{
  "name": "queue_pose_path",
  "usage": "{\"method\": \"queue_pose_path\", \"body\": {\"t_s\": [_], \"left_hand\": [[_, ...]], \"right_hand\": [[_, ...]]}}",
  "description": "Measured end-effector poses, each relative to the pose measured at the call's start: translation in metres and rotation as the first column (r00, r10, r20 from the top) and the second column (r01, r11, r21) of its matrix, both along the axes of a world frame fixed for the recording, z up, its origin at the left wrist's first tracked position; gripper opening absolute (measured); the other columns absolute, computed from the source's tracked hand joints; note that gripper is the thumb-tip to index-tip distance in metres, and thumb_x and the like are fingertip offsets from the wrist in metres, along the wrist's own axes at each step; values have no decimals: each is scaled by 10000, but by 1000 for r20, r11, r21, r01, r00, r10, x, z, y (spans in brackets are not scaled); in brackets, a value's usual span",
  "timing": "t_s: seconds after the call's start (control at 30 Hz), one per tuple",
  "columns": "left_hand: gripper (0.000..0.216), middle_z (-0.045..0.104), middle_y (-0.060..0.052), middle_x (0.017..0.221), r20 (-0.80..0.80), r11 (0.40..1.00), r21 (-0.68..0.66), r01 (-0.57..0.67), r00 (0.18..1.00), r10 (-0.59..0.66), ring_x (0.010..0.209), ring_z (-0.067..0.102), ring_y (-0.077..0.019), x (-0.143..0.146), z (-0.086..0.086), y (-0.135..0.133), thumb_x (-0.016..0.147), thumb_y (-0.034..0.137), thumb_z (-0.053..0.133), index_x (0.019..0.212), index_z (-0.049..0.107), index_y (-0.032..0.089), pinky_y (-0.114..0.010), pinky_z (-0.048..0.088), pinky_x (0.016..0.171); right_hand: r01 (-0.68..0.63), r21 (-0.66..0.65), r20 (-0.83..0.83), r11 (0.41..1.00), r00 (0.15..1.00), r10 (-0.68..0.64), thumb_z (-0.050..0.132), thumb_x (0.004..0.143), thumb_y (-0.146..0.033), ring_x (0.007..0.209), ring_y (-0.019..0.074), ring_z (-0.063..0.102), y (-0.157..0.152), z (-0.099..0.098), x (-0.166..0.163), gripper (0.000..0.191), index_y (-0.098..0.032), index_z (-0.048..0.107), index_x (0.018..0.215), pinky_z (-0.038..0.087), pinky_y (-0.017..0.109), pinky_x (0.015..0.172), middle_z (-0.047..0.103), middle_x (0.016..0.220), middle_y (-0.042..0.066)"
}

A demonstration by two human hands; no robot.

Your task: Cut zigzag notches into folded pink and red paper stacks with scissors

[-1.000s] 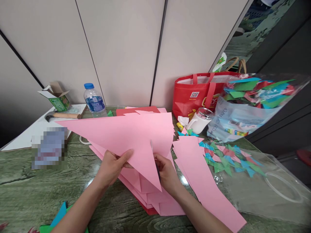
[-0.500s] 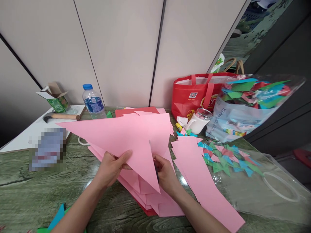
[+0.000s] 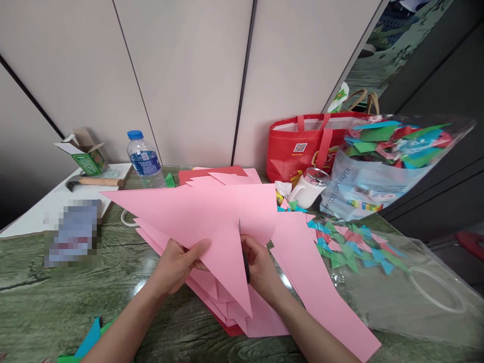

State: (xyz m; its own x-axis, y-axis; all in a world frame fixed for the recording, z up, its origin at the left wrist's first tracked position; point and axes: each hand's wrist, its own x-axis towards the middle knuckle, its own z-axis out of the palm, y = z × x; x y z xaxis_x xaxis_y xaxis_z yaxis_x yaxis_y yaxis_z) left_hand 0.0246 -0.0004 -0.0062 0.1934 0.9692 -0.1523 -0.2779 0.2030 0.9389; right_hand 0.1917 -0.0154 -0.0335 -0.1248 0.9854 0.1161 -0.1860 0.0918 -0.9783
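Observation:
A large pink paper triangle (image 3: pixel 204 217) is held up over a stack of pink sheets (image 3: pixel 260 320) on the green table. My left hand (image 3: pixel 177 264) pinches its lower left edge, thumb on top. My right hand (image 3: pixel 260 267) is closed around dark-handled scissors (image 3: pixel 244 252), whose blade tip sticks up through a cut in the pink triangle. A long pink strip (image 3: pixel 321 297) lies to the right of my right hand.
A water bottle (image 3: pixel 143 159), an open small box (image 3: pixel 85 154) and a hammer (image 3: pixel 94 181) stand at the back left. At the back right are a red bag (image 3: pixel 298 146), a white jar (image 3: pixel 310 189) and a clear bag of coloured paper pieces (image 3: pixel 381 161). Loose coloured triangles (image 3: pixel 351 247) lie on plastic.
The pink triangle has shifted a little to the right and its right edge now curls down. The scissors sit slightly further into the cut. Both hands keep their grip.

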Motion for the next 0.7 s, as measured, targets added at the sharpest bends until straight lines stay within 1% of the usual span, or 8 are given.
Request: {"method": "queue_pose_path", "body": {"t_s": [0.17,0.37,0.57,0.7], "left_hand": [[286,714,-98,865,-7,1000,-9,5,1000,-5,691,663,-224,1,1,0,664,271,700,908,634,136,-326,568,549],[290,718,-106,863,-10,1000,-17,-3,1000,3,680,668,-237,2,2,-1,648,276,707,899,646,144,-337,561,543],[289,715,-103,869,-19,1000,-9,-5,1000,5,673,663,-226,1,0,-1,663,275,698,911,633,143,-325,561,538],[276,714,-91,875,-13,1000,-7,11,1000,-11,671,659,-210,0,1,-2,678,268,689,920,628,149,-314,561,541]], "right_hand": [[-10,-23,2,1000,1000,10,619,632,-89,743,172,630,-1,4,0,228,-168,602,846,492,266,647,684,840,36],[0,-45,24,999,1000,1,623,623,-90,749,185,641,-3,9,-1,215,-177,610,819,504,272,638,698,821,33],[-3,-56,3,998,1000,3,561,620,-52,723,177,641,-2,6,-1,249,-178,617,827,498,261,616,701,801,26],[1,-58,-3,998,1000,-1,561,627,-65,683,169,635,-2,4,-1,222,-182,620,807,486,248,572,697,755,14]]}}
